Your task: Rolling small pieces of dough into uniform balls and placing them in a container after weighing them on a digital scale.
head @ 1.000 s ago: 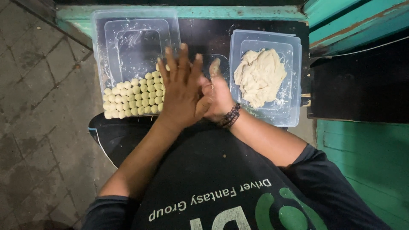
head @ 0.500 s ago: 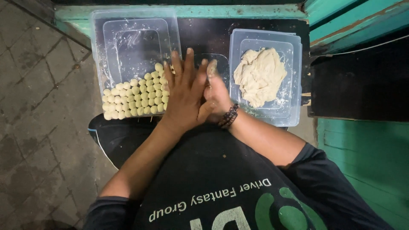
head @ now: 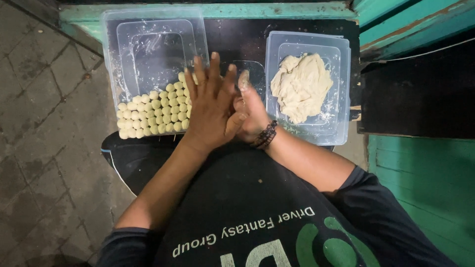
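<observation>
Dark tabletop [head: 237, 42] with a worn green far edge carries two clear plastic containers, and grey paving runs along the left. At the near middle, the left hand [head: 210, 106] lies flat on top of the right hand [head: 250, 111], palms pressed together with the left fingers stretched straight toward the far side. Whatever sits between the palms is hidden, so I cannot tell whether either hand grips anything; only a pale floury fingertip of the right hand shows past the left hand's edge. A dark beaded bracelet [head: 264, 135] circles the right wrist. Just left of the hands, the left container [head: 153, 27] holds rows of small dough balls [head: 151, 116] packed along its near side, its far part dusted with flour. Just right of the hands, the right container [head: 341, 123] holds a rough lump of dough [head: 302, 86]. Nearest to the camera is the person's black shirt with pale and green print
</observation>
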